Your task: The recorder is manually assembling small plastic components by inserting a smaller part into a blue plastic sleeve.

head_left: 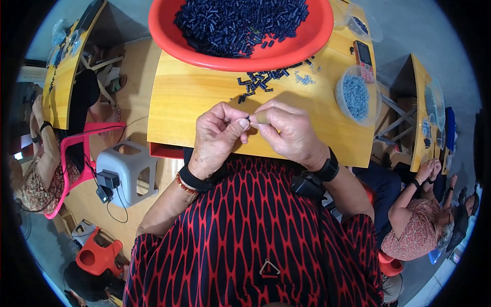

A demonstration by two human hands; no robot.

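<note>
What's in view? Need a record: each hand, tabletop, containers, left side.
left hand: thumb and finger pinch a small dark piece
right hand: fingertips close by that piece; own grip unclear
tabletop: loose dark pieces, a few pale pieces, phone
containers: red basin of dark pieces; clear tub of blue-grey pieces
left side: grey stool, pink chair, seated co-worker

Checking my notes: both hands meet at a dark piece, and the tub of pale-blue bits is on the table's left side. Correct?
No: the head view shows the tub of pale-blue bits on the right side of the table. The left hand and right hand do meet at a dark piece.
</note>
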